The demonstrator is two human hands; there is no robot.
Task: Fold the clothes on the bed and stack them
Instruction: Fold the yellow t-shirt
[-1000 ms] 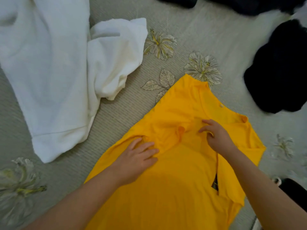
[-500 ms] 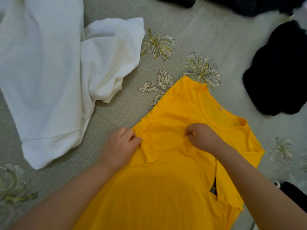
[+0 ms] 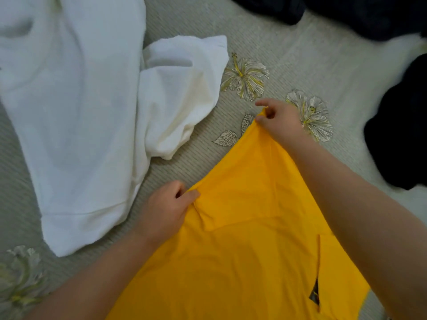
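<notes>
The bright yellow cotton T-shirt (image 3: 249,250) is lying spread on the grey-green ribbed bed cover (image 3: 288,49), and both hands are working its left edge. The left hand (image 3: 166,211) is pinching the shirt's side edge, thumb and curled fingers closing on the fabric just where a folded flap is sitting below the knuckles. The right hand (image 3: 280,121) is reaching farther up, thumb and forefinger pinching the top corner of the shirt while the other fingers are curling loosely behind. Between the two hands the yellow edge is running in a taut, slanting line. The right forearm is crossing over the right side of the shirt, hiding part of it.

Off to the left of the left hand, the large white terry-like garment (image 3: 76,116) is lying crumpled, well apart from the shirt, one bunched fold coming near the right hand's side. Beyond the right hand, embroidered pale flowers (image 3: 245,77) are showing on the cover. Farther right of that hand, a black bundled piece of clothing (image 3: 397,139) is sitting, and more dark clothing (image 3: 360,12) is lying along the top edge.
</notes>
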